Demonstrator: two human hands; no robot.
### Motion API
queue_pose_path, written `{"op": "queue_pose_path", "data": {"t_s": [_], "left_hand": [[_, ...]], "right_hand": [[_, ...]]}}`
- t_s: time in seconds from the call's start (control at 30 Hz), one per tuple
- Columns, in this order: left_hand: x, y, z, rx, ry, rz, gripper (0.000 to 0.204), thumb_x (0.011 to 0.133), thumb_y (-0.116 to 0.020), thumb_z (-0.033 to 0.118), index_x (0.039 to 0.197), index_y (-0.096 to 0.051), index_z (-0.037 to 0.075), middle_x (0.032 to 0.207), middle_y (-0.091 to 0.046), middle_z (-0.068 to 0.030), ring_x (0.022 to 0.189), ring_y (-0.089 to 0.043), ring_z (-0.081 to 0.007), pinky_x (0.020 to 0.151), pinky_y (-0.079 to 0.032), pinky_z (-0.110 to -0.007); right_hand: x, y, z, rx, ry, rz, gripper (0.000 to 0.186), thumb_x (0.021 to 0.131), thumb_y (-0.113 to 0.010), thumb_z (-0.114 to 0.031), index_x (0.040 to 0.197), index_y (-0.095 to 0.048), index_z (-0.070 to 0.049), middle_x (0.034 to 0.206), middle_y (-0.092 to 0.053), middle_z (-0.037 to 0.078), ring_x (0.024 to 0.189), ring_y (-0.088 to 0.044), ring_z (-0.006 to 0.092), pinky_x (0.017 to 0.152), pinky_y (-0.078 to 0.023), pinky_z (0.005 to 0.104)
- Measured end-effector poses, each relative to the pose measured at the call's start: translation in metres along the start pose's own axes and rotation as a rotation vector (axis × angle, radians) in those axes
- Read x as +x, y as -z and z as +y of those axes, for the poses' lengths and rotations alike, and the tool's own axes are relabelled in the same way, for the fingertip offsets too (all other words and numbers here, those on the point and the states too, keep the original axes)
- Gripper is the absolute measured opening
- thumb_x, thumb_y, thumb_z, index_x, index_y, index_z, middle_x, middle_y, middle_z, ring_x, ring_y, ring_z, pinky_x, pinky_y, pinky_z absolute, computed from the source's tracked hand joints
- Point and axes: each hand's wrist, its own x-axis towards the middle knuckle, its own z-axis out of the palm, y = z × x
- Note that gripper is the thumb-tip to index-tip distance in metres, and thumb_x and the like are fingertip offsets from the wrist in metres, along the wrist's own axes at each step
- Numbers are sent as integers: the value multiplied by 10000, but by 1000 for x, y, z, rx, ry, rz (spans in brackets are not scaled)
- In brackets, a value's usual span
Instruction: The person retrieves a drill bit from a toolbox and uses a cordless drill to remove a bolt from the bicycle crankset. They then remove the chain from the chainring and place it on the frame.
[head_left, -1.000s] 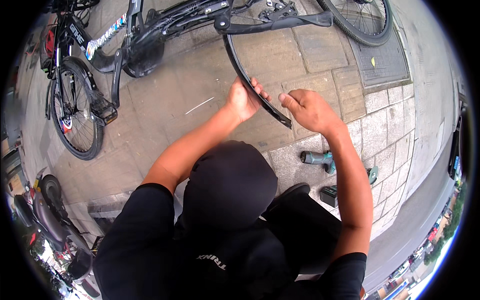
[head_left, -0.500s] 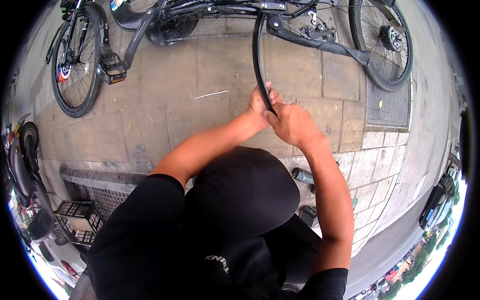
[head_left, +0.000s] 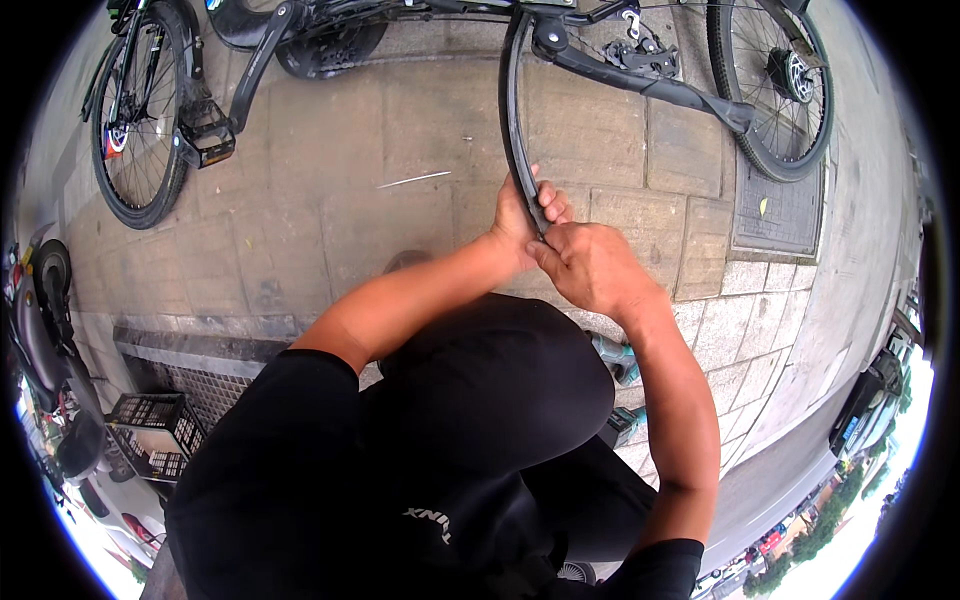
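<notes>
A long, narrow, curved black strip runs from the bicycle frame at the top down toward me. My left hand wraps around its near part, fingers curled over the right side. At the strip's near end my right hand is closed, thumb and fingers pinched against it. The very tip is hidden between the hands, so I cannot tell whether a small part or tool is also held there. The frame has a derailleur hanging to the right of the strip.
Bicycle wheels stand at left and right, with a pedal near the left one. A thin pale stick lies on the paving. Teal-and-black power tools lie beside my right arm. At lower left is a black crate.
My right hand has shifted slightly down and turned at the strip's end. The left hand keeps its grip. The view has moved a little, showing more of the teal tools.
</notes>
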Motion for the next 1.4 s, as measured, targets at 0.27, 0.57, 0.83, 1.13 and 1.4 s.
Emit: {"op": "queue_pose_path", "data": {"t_s": [0.27, 0.57, 0.83, 1.13, 1.4], "left_hand": [[4, 8, 4, -32, 33, -2, 613, 938, -562, 592, 521, -447, 158, 527, -408, -34, 557, -392, -199, 540, -338, -362], [-3, 3, -8, -55, 45, -43, 597, 1003, -530, 523, 539, -509, 148, 589, -505, -39, 647, -461, -193, 659, -423, -326], [0, 12, -8, 9, -98, 78, 550, 975, -559, 438, 521, -436, 153, 512, -385, -33, 531, -384, -194, 557, -358, -363], [0, 5, 6, 88, -303, 226, 523, 985, -523, 421, 556, -410, 146, 501, -356, -32, 486, -339, -184, 513, -306, -362], [-2, -2, 22, 142, -359, 315, 490, 1020, -477, 373, 598, -378, 146, 507, -364, -19, 469, -384, -182, 490, -341, -369]], "right_hand": [[6, 13, 1, -42, -91, -29, 360, 998, -618, -326, 835, -697, -15, 815, -707, 238, 831, -700, 424, 753, -555, 513], [4, -3, 2, 113, 8, 47, 292, 962, -674, -247, 843, -672, 20, 803, -679, 264, 802, -666, 471, 737, -535, 523], [7, 3, 2, -116, -19, 59, 310, 966, -655, -302, 898, -717, -6, 812, -713, 218, 792, -712, 404, 726, -565, 496], [19, 5, -10, -263, 41, 88, 329, 934, -658, -277, 1044, -722, 26, 710, -695, 203, 678, -702, 392, 643, -552, 483], [30, -7, -14, -237, 45, 179, 365, 935, -639, -269, 1150, -702, 19, 713, -692, 179, 652, -687, 377, 623, -544, 484]]}}
